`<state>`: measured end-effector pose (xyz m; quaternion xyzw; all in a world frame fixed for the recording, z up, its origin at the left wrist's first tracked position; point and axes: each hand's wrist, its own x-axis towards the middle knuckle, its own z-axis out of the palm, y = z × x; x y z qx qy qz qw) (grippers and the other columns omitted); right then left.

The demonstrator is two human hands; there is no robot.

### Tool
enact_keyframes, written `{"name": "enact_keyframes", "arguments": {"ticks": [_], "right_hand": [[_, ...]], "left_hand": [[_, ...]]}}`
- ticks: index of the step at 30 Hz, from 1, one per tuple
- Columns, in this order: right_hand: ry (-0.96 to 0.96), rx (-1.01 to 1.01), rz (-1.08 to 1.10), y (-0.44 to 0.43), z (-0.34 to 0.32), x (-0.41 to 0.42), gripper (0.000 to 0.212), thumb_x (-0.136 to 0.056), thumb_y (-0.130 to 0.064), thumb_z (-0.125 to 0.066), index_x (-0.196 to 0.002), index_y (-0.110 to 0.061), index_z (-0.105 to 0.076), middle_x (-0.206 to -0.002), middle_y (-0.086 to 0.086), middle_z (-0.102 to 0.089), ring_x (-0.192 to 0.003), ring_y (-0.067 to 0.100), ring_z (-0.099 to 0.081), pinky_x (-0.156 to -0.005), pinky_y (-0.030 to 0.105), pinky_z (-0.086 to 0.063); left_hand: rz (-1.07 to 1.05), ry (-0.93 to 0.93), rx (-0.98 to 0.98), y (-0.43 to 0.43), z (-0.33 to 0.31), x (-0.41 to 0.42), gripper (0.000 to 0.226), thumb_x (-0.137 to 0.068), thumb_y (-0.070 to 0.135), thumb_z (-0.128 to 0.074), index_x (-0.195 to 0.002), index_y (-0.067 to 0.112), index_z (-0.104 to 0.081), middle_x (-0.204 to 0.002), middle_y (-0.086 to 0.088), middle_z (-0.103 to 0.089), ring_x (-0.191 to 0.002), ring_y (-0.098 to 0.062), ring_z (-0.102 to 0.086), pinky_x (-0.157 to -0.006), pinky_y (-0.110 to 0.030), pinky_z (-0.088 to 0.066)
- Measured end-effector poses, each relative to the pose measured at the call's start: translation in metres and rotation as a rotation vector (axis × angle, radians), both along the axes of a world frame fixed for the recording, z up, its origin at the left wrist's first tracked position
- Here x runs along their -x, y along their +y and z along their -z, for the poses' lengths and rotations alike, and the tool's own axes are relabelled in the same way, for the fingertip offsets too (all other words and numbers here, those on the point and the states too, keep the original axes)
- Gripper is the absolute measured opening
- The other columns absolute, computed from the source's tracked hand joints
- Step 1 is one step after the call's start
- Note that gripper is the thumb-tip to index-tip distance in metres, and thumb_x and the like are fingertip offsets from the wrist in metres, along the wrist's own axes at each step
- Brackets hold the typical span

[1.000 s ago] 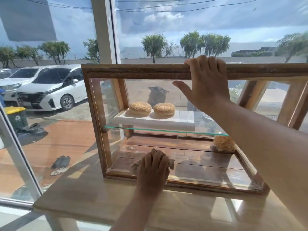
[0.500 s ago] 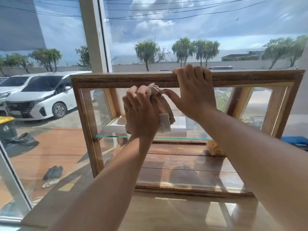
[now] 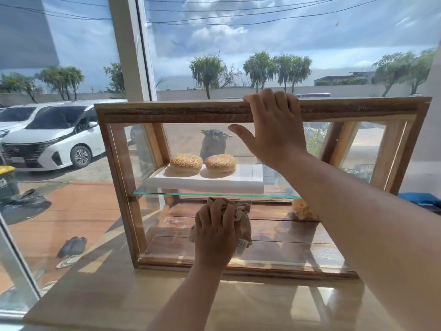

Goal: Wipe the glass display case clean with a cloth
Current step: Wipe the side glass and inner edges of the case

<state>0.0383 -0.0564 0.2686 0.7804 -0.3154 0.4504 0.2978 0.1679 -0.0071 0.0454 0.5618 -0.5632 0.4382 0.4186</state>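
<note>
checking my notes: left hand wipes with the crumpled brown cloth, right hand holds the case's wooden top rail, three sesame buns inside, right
Not quite: the head view shows two round sesame-seeded buns on the white board, not three. The rest stands.

Pale wooden countertop (image 3: 95,295) in bright daylight beside a tall window (image 3: 78,32) with a white frame post (image 3: 128,44), white minivan (image 3: 55,137) parked outside, dark sandals (image 3: 71,246) on terracotta paving (image 3: 78,211), yellow-lidded bin (image 3: 6,173), trees (image 3: 207,68) along a grey wall (image 3: 229,93), power lines (image 3: 229,25) across cloudy sky (image 3: 310,37).

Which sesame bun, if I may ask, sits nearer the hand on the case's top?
The bun on the right; the other lies further left on the tray.
</note>
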Motion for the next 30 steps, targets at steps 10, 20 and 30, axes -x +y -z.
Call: {"name": "enact_keyframes", "arguments": {"ticks": [10,20,30], "right_hand": [[0.011,0.025,0.028,-0.001,0.001,0.0,0.054,-0.094,-0.059,-0.048,-0.123,-0.014,-0.051,-0.114,0.009,-0.052,-0.105,0.032,-0.046,-0.097,0.041,-0.027],[0.012,0.0,0.023,0.002,0.0,0.0,0.054,-0.093,-0.058,-0.05,-0.123,-0.014,-0.051,-0.115,0.008,-0.053,-0.107,0.032,-0.047,-0.102,0.043,-0.026],[0.017,-0.004,0.027,0.001,-0.001,0.0,0.054,-0.093,-0.058,-0.049,-0.124,-0.014,-0.051,-0.115,0.009,-0.051,-0.108,0.031,-0.045,-0.099,0.039,-0.023]], "left_hand": [[0.066,0.037,-0.561,0.038,0.073,0.011,0.064,-0.042,0.028,-0.084,-0.099,0.02,-0.055,-0.104,-0.003,-0.053,-0.083,-0.025,-0.052,-0.07,-0.037,-0.054],[0.222,-0.081,-0.54,0.046,0.037,-0.001,0.049,-0.055,0.026,-0.084,-0.097,0.018,-0.059,-0.098,-0.005,-0.06,-0.082,-0.023,-0.059,-0.068,-0.031,-0.057],[0.088,0.097,0.13,0.004,-0.15,-0.008,0.022,-0.098,0.02,-0.047,-0.115,0.005,-0.043,-0.11,-0.027,-0.054,-0.088,-0.039,-0.051,-0.077,-0.045,-0.045]]}}
